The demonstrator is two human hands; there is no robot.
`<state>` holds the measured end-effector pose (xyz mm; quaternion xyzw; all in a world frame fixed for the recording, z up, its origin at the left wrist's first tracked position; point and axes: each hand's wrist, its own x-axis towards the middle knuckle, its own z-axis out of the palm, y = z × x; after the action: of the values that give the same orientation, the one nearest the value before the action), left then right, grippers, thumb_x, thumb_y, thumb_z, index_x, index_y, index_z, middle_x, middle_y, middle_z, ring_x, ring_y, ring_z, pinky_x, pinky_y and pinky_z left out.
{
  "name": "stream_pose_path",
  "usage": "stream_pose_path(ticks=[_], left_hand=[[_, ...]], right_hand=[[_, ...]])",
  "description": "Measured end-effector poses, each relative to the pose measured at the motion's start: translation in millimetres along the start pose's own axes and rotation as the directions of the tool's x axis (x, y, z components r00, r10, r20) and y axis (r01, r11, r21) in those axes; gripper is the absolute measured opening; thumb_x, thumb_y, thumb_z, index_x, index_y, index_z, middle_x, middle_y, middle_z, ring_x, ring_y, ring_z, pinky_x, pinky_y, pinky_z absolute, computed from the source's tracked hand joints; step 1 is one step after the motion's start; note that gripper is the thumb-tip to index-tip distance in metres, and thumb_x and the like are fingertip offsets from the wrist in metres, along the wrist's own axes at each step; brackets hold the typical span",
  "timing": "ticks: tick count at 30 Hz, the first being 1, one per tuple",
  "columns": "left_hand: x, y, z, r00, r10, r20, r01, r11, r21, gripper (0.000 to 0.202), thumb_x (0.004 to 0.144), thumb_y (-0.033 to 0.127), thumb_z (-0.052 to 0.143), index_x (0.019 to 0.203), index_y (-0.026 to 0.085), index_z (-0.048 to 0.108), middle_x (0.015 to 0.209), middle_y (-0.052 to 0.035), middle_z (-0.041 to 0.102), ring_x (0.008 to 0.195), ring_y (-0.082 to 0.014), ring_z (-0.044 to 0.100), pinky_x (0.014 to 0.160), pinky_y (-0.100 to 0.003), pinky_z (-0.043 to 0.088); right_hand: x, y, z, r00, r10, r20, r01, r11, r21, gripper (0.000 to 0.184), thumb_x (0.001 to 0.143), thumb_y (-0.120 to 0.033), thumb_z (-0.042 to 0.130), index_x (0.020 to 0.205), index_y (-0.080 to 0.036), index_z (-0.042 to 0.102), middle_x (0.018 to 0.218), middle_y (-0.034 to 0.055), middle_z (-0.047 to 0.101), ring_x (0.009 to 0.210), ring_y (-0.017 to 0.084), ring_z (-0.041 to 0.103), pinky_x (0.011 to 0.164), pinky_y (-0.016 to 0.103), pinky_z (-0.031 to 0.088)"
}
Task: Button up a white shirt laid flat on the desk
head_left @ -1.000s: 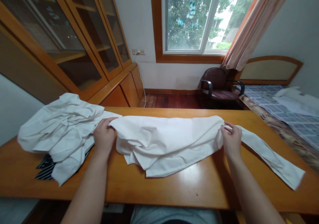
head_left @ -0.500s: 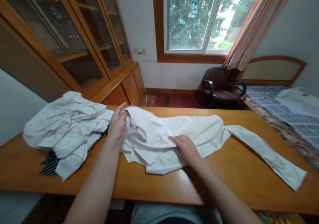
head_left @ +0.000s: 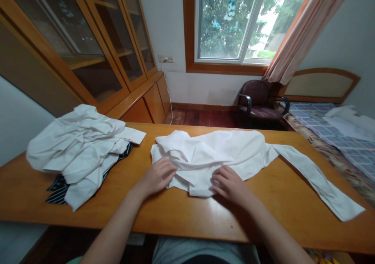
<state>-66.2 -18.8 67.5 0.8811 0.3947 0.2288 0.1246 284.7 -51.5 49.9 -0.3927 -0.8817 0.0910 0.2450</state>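
A white shirt [head_left: 216, 152] lies bunched on the wooden table [head_left: 272, 201], one long sleeve [head_left: 316, 178] trailing to the right. My left hand [head_left: 156, 176] rests on the shirt's near left edge, fingers curled down onto the cloth. My right hand [head_left: 230, 184] presses on the near edge at the middle, fingers bent over the fabric. Whether either hand pinches the cloth is hard to make out.
A heap of white clothes [head_left: 79, 144] lies at the table's left, over a dark striped garment [head_left: 57, 189]. Behind stand a glass-door cabinet [head_left: 88, 49], a window [head_left: 231, 21], a dark armchair [head_left: 259, 99] and a bed [head_left: 345, 139] at right.
Both hands let go of the shirt's ends and came to its near edge. The shirt is folded in on itself, more compact, its left part pulled away from the heap.
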Motion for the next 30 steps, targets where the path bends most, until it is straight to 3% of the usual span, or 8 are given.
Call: stream_pose_path(ticks=[4,8,12,14,16,20,26,30], left_hand=[[-6.3,-1.1,18.9,0.987,-0.098,0.129,0.089,0.994,0.068,0.067,0.08,0.043,0.074,0.141,0.027,0.052,0.14,-0.0124,0.053,0.133,-0.0321,0.045,0.112,-0.05,0.041],[-9.9,-8.3,33.1,0.975,-0.179,0.133,0.162,0.979,0.127,0.07,0.079,0.043,0.075,0.142,0.024,0.049,0.141,-0.0135,0.051,0.132,-0.0333,0.046,0.113,-0.052,0.039],[-11.5,-12.9,34.1,0.979,-0.196,0.055,0.185,0.97,0.159,0.057,0.086,0.032,0.064,0.141,0.022,0.05,0.136,-0.0122,0.056,0.126,-0.0306,0.051,0.112,-0.052,0.039],[-12.0,-15.1,32.8,0.981,-0.194,0.028,0.187,0.969,0.163,0.058,0.085,0.028,0.062,0.142,0.022,0.049,0.136,-0.0116,0.057,0.125,-0.0297,0.052,0.111,-0.051,0.04],[-12.1,-18.2,32.1,0.981,-0.194,0.021,0.188,0.968,0.165,0.052,0.086,0.022,0.057,0.138,0.021,0.053,0.131,-0.011,0.06,0.121,-0.028,0.055,0.108,-0.048,0.043],[-11.1,-25.4,28.3,0.965,-0.263,0.004,0.258,0.947,0.19,0.035,0.084,0.01,0.049,0.111,0.02,0.068,0.108,-0.0096,0.07,0.105,-0.0262,0.063,0.095,-0.041,0.05],[-3.9,-19.2,-10.2,0.87,-0.341,-0.355,0.384,0.922,0.055,0.033,0.083,0.014,0.044,0.104,0.019,0.069,0.103,-0.0073,0.07,0.098,-0.023,0.065,0.086,-0.032,0.051],[5.6,-1.7,-52.6,0.642,-0.402,-0.653,0.446,0.888,-0.108,0.028,0.089,0.023,0.047,0.103,0.016,0.07,0.101,-0.0056,0.071,0.094,-0.0204,0.065,0.087,-0.03,0.051]], right_hand=[[-7.8,5.0,14.0,0.992,0.033,0.125,-0.028,0.999,-0.04,0.078,0.071,-0.053,0.083,0.138,-0.022,0.056,0.141,0.0178,0.053,0.125,0.036,0.05,0.101,0.052,0.047],[-11.4,16.6,23.9,0.983,0.127,0.132,-0.121,0.991,-0.054,0.034,0.086,-0.018,0.063,0.119,-0.022,0.07,0.114,0.0122,0.07,0.104,0.028,0.062,0.09,0.041,0.053],[-10.2,20.0,9.5,0.957,0.287,-0.047,-0.277,0.948,0.158,0.036,0.084,-0.012,0.047,0.106,-0.022,0.073,0.1,0.0081,0.074,0.092,0.023,0.067,0.083,0.035,0.054],[-7.8,20.7,-5.4,0.881,0.429,-0.199,-0.353,0.876,0.329,0.033,0.083,-0.017,0.048,0.103,-0.022,0.073,0.102,0.0069,0.075,0.093,0.024,0.068,0.084,0.036,0.054],[-4.8,22.9,-22.5,0.735,0.586,-0.341,-0.394,0.778,0.49,0.027,0.079,-0.023,0.054,0.098,-0.021,0.074,0.099,0.0064,0.075,0.093,0.025,0.068,0.084,0.037,0.054],[1.7,33.1,-54.6,0.455,0.751,-0.478,-0.249,0.623,0.742,0.03,0.07,-0.026,0.066,0.099,-0.019,0.072,0.098,0.0065,0.074,0.091,0.024,0.068,0.081,0.037,0.054],[10.4,42.8,-87.7,0.309,0.778,-0.547,-0.026,0.582,0.812,0.028,0.072,-0.034,0.069,0.094,-0.018,0.069,0.094,0.0082,0.071,0.081,0.022,0.068,0.076,0.038,0.056],[14.4,42.4,-91.8,0.269,0.797,-0.541,-0.007,0.563,0.826,0.026,0.071,-0.032,0.066,0.091,-0.016,0.069,0.09,0.0079,0.072,0.083,0.021,0.068,0.077,0.037,0.056]])
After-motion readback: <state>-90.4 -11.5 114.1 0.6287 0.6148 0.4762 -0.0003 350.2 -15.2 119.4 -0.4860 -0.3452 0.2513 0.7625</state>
